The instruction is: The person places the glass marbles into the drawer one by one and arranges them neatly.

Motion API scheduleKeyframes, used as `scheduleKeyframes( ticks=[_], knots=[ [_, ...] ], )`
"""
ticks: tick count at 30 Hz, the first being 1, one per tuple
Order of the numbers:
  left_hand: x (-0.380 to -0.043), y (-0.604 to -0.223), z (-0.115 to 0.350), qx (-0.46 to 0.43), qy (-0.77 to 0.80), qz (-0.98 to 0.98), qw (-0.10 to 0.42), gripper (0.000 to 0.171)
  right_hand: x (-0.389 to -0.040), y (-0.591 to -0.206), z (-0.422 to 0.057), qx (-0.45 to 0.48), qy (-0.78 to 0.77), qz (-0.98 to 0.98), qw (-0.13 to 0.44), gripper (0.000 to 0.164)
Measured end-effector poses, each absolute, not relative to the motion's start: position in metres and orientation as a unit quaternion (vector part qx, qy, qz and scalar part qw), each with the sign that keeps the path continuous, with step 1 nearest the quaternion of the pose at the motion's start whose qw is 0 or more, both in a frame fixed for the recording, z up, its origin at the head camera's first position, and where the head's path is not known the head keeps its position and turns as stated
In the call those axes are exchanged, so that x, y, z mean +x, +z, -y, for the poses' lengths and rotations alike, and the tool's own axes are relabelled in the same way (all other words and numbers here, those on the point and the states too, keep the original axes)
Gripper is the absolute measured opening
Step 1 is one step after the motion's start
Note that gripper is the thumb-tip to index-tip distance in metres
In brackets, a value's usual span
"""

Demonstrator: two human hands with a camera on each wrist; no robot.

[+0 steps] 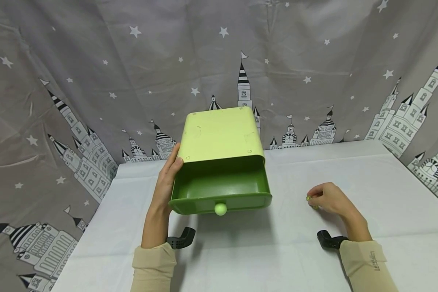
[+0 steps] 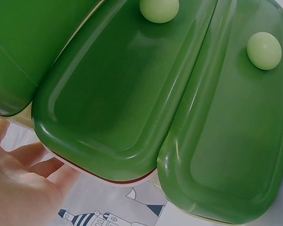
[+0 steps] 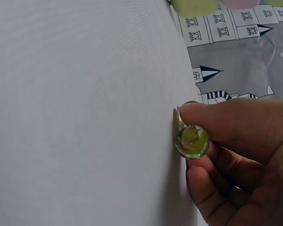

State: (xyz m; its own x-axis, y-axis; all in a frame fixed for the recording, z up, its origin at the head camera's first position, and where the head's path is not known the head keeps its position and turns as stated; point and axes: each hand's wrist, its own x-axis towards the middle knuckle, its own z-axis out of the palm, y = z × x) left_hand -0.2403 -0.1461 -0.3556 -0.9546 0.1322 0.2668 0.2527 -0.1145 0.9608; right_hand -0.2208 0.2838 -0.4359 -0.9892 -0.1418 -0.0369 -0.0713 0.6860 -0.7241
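Note:
A chest of drawers [image 1: 222, 134] has a pale yellow-green top, with its top drawer [image 1: 220, 205] pulled out and bare inside. Below it, the left wrist view shows two closed green drawer fronts [image 2: 108, 103] with round pale knobs [image 2: 264, 51]. My left hand [image 1: 164, 182] rests along the chest's left side, thumb by the front edge, fingers [image 2: 30, 153] loosely extended. Well to the right, my right hand [image 1: 328, 198] pinches a clear glass marble [image 3: 192, 141] with yellow-green inside, low over the table. A second small yellow-green spot [image 1: 315, 207] shows under its fingers.
A white cloth [image 1: 288, 259] covers the table. Behind and at the sides hangs a grey curtain [image 1: 160, 61] printed with castles and stars. Both wrists wear black camera mounts [image 1: 182, 238].

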Motion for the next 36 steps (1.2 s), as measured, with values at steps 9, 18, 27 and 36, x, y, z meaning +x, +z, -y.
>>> scheduleKeyframes(
  ticks=[9, 18, 27, 36],
  knots=[
    [-0.2406, -0.3546, 0.1451, -0.144, -0.733, 0.664, 0.04, 0.059, -0.2204, -0.436, -0.2851, -0.063, -0.389, -0.918, 0.036, 0.016],
    [-0.2402, -0.3551, 0.1456, -0.148, -0.734, 0.661, 0.039, 0.059, -0.2201, -0.4359, -0.2848, -0.063, -0.387, -0.919, 0.04, 0.015],
    [-0.2401, -0.3554, 0.1461, -0.148, -0.734, 0.661, 0.039, 0.059, -0.2197, -0.4359, -0.2851, -0.063, -0.387, -0.919, 0.04, 0.016],
    [-0.2405, -0.3562, 0.1459, -0.148, -0.736, 0.66, 0.041, 0.058, -0.2199, -0.4341, -0.2848, -0.061, -0.38, -0.922, 0.03, 0.016]
  ],
)
